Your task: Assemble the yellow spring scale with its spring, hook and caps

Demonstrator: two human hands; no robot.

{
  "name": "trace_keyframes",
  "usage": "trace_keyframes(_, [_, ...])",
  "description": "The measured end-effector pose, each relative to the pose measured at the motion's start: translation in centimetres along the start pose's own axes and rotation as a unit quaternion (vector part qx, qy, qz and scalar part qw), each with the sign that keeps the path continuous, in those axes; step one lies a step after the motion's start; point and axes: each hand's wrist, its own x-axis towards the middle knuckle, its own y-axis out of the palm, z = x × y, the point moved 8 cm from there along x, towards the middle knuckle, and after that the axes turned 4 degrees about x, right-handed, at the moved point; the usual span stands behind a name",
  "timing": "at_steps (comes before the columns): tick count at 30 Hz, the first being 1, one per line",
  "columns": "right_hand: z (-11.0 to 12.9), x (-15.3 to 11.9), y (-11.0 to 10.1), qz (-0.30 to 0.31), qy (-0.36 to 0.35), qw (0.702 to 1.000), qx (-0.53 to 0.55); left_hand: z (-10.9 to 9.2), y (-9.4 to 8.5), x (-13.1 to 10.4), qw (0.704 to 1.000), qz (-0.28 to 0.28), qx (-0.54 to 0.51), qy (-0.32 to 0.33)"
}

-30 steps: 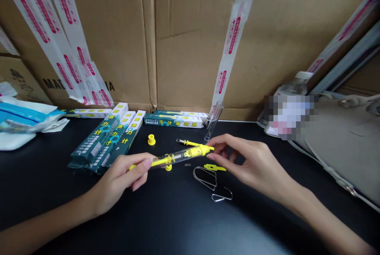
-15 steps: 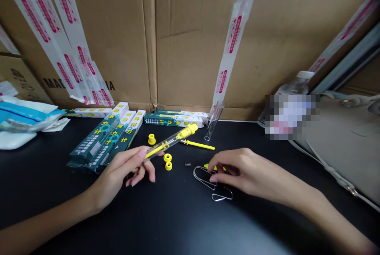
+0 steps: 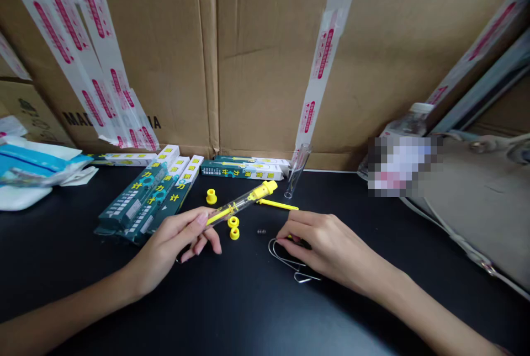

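Between thumb and fingers, my left hand (image 3: pixel 174 243) holds a clear tube with yellow parts (image 3: pixel 242 202), its yellow cap tilted up to the right. My right hand (image 3: pixel 321 243) is closed at the table, fingertips pinched by the upper end of a bent metal wire hook (image 3: pixel 281 256); a bit of yellow shows under the fingers, and what they grip is hidden. A smaller wire hook (image 3: pixel 304 277) lies just below. Between the hands are a small spring (image 3: pixel 261 231) and yellow rings (image 3: pixel 234 233). Behind them lie a yellow cap (image 3: pixel 211 196) and a yellow rod (image 3: pixel 281 205).
An empty clear tube (image 3: pixel 297 171) leans at the back against the cardboard box (image 3: pixel 265 69). Green and white boxes (image 3: pixel 136 196) lie at left, others (image 3: pixel 242 169) behind. A blue packet (image 3: pixel 37 163) is far left; a bottle (image 3: pixel 408 121) and grey bag (image 3: pixel 476 201) are right.
My right hand has moved slightly left and its fingers have closed together over the yellow piece near the wire hook. My left hand still holds the tube, shifted only a little.
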Motion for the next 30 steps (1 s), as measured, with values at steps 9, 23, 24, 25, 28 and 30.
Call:
trace_keyframes(9, [-1.4, 0.1, -3.1, -0.079, 0.022, 0.988, 0.134, 0.2, 0.0, 0.1, 1.000, -0.008, -0.002, -0.001])
trace_keyframes(23, [-4.5, 0.1, -1.5, -0.183, 0.161, 0.792, 0.560, 0.4, -0.5, -0.1, 1.000, -0.022, 0.022, 0.000])
trace_keyframes(24, [-4.5, 0.0, -1.2, -0.192, 0.171, 0.771, 0.583, 0.3, -0.6, -0.1, 0.999, -0.025, 0.037, 0.006])
trace_keyframes(25, [-4.5, -0.1, -0.9, -0.199, 0.182, 0.756, 0.597, 0.1, -0.6, -0.1, 0.998, -0.028, 0.053, 0.011])
trace_keyframes(28, [-4.5, -0.3, 0.3, -0.199, 0.220, 0.736, 0.608, -0.4, -0.7, -0.1, 0.994, -0.041, 0.103, 0.024])
trace_keyframes(30, [-4.2, -0.1, 1.2, -0.180, 0.235, 0.735, 0.610, -0.9, -0.9, -0.1, 0.988, -0.062, 0.136, 0.034])
